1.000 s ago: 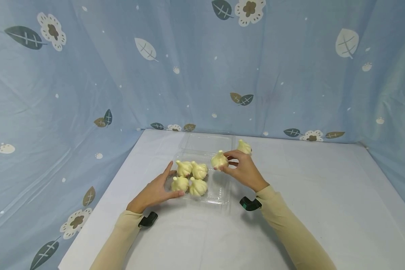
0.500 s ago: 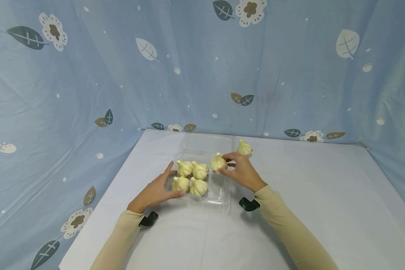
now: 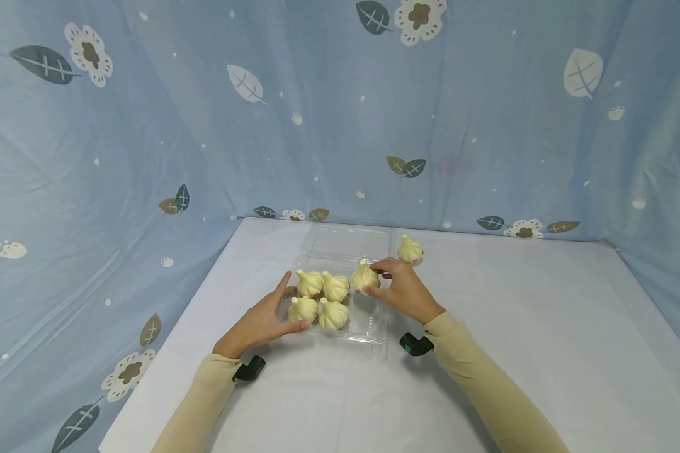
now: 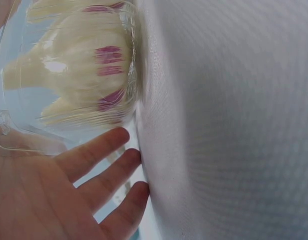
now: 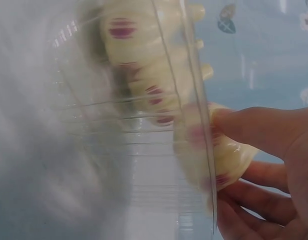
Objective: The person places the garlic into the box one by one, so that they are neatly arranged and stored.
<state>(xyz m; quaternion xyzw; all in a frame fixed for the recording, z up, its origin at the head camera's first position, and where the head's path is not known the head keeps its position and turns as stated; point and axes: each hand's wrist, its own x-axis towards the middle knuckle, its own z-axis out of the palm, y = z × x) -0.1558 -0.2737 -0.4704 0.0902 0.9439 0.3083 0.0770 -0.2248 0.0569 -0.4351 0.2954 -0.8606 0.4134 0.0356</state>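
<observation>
A clear plastic clamshell box lies with its lid folded back, several pale garlic bulbs in its left part. My right hand pinches another garlic bulb over the box's back right part. In the right wrist view that bulb is partly below the rim, thumb on one side and fingers on the other. My left hand rests around the box's left side, thumb at the front and fingers spread. The left wrist view shows the fingers fairly straight beside the box wall.
One more garlic bulb sits on the white table behind my right hand, right of the open lid. A blue patterned curtain hangs at the back and left. Black wrist cameras sit under both wrists.
My right hand has moved slightly left and down with the garlic bulb, lowering it into the box. The left hand has stayed in place.
</observation>
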